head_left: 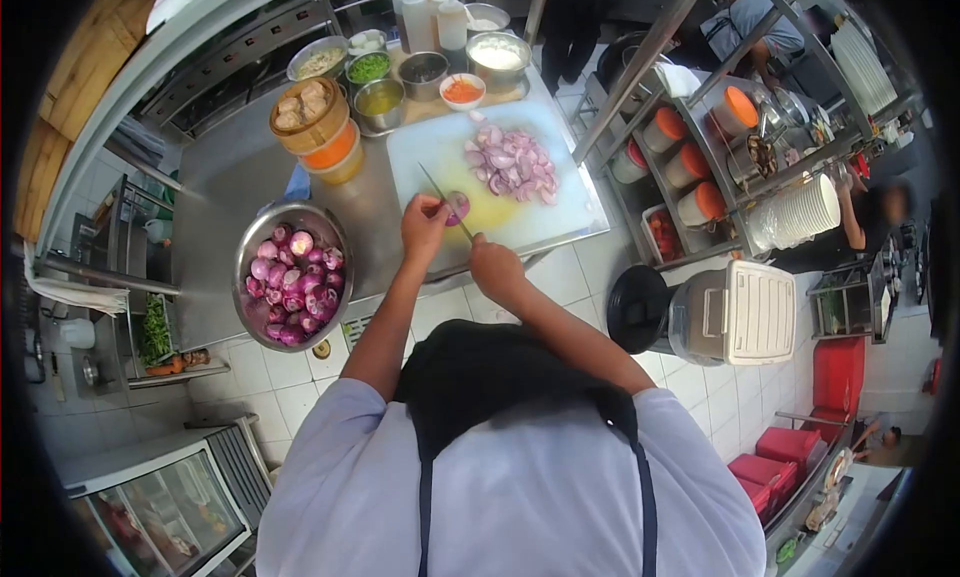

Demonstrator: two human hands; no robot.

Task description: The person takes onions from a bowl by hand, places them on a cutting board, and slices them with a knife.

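At a steel kitchen counter, a person's right hand (497,267) is closed round the handle of a thin-bladed steel knife (443,195). The blade's long axis runs from that fist toward 11 o'clock across the white plastic cutting board (565,202). The left hand (425,227), fingers curled down, pins a small purple shallot piece (459,208) near the board's front edge. The piece lies just at 3 o'clock of the blade and at 11 o'clock of the knife hand, touching the left fingertips, so the left hand is the nearer. A heap of sliced purple shallot (512,163) lies at 1 o'clock of it. A round steel bowl (240,277) of peeled whole shallots (295,282) stands at 8 o'clock, off the board.
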